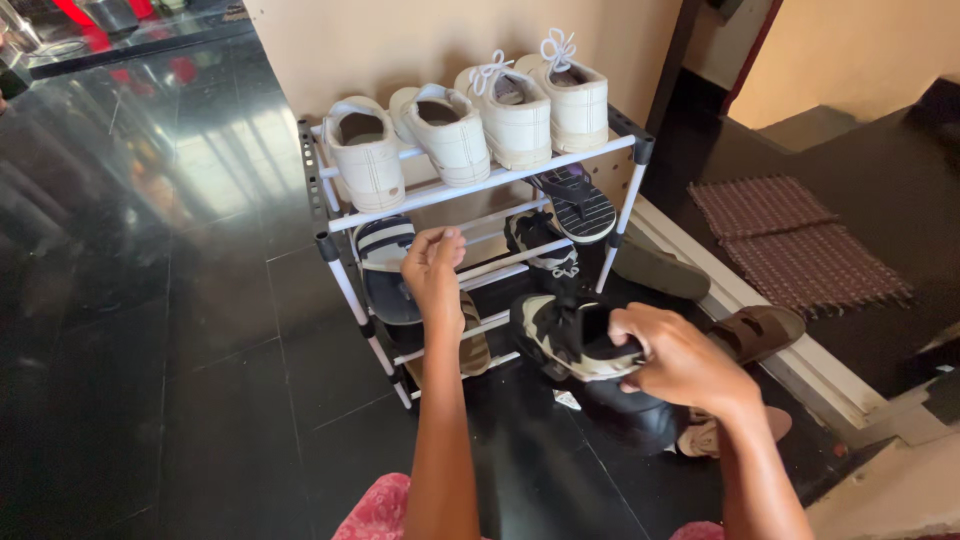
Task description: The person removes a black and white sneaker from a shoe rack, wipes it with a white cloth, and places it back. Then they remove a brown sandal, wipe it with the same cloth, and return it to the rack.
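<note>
A black-and-cream sneaker [572,340] is held low in front of the shoe rack [330,245], just above the dark floor [200,400], with the grip of the right hand [680,362] clamped on its heel collar. It is judged light, soft in the upper and stiff in the sole, so the heel rim is a sound place to be taken. The left hand [432,272] is stretched forward, fingers loosely curled and empty, beside a dark slipper [385,270] on the middle shelf.
</note>
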